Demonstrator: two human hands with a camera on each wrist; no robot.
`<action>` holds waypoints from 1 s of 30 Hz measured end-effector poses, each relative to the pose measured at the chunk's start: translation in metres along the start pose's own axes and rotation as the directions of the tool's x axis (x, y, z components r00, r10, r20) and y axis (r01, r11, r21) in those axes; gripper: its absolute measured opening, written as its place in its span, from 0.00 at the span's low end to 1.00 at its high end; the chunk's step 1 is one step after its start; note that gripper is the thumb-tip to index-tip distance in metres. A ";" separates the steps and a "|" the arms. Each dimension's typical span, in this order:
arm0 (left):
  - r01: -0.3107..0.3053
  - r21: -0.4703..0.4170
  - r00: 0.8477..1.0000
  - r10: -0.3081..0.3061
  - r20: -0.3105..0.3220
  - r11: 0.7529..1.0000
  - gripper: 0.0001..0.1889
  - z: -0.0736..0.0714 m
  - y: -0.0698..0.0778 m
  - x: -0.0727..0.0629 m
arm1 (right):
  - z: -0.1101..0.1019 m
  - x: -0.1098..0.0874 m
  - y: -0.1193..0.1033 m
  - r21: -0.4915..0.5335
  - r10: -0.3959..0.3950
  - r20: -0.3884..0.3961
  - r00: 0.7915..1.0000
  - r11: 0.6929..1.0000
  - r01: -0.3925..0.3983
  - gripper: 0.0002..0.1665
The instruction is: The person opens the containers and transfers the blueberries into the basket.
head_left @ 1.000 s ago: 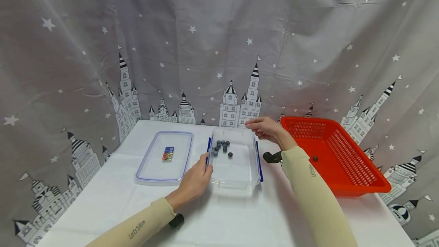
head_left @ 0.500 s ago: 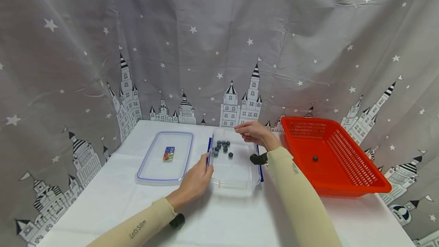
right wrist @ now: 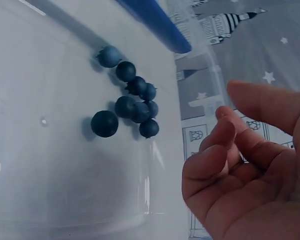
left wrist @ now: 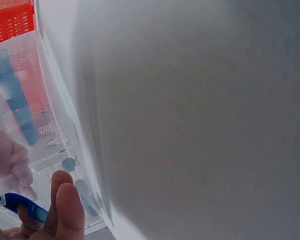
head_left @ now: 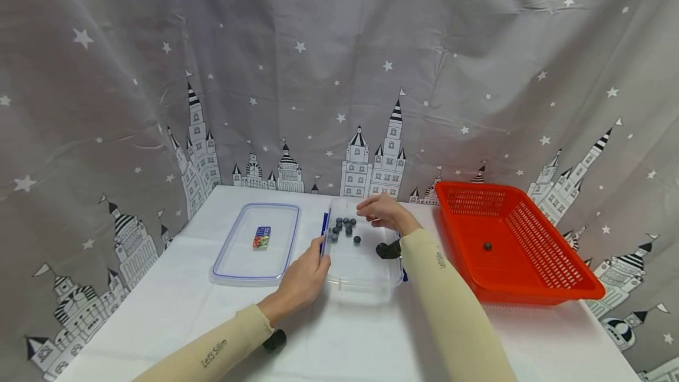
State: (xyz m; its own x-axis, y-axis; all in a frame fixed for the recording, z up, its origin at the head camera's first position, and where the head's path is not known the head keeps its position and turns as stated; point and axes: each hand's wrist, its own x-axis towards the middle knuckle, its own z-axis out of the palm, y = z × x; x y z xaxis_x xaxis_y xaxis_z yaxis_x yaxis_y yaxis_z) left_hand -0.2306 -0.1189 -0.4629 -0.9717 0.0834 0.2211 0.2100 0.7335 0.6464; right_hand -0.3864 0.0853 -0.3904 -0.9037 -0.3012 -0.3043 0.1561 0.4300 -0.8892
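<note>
A clear plastic container (head_left: 366, 267) with blue side latches stands mid-table. My left hand (head_left: 303, 276) grips its left side, and in the left wrist view the fingers lie about the blue latch (left wrist: 26, 206). Several blueberries (head_left: 348, 231) sit in the container, most of them clustered toward its back left. Over the container's back right part hovers my right hand (head_left: 384, 210). Its fingers are loosely bent, and the right wrist view shows a gap between thumb and fingers with nothing held. The blueberries (right wrist: 104, 123) lie apart from that hand.
Right of the container stands a red plastic basket (head_left: 509, 285) with one blueberry (head_left: 487, 246) inside. A clear lid (head_left: 249, 267) with a blue seal and a small coloured label (head_left: 261, 237) lies to the left. A grey curtain (head_left: 265, 75) hangs behind the table.
My right hand has moved left, from the container's right edge to above its inside. My left hand stays at the left side, and the blueberries have not shifted.
</note>
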 end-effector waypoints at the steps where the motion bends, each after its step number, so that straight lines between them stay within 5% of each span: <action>1: 0.002 0.000 1.000 -0.002 -0.001 1.000 0.28 0.000 0.000 0.000 | 0.002 0.000 0.000 -0.022 0.008 -0.007 1.000 1.000 -0.009 0.23; 15: 0.012 0.005 1.000 -0.012 0.004 1.000 0.29 0.000 0.000 0.000 | 0.022 0.001 0.005 -0.355 0.142 -0.098 0.985 0.920 -0.168 0.07; 23: 0.012 0.010 1.000 -0.012 0.009 1.000 0.29 0.001 0.000 0.000 | 0.029 0.002 0.011 -0.390 0.212 -0.056 0.976 0.895 -0.217 0.09; 30: 0.007 0.003 1.000 -0.007 -0.006 1.000 0.29 0.000 0.000 0.000 | 0.032 0.004 0.016 -0.368 0.183 -0.047 0.982 0.911 -0.187 0.07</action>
State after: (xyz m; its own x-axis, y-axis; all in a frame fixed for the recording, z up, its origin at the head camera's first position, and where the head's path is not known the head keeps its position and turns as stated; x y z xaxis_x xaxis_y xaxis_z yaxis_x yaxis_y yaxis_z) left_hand -0.2302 -0.1190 -0.4629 -0.9726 0.0743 0.2203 0.2025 0.7358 0.6461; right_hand -0.3750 0.0632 -0.4168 -0.8776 -0.1774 -0.4453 0.1646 0.7609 -0.6277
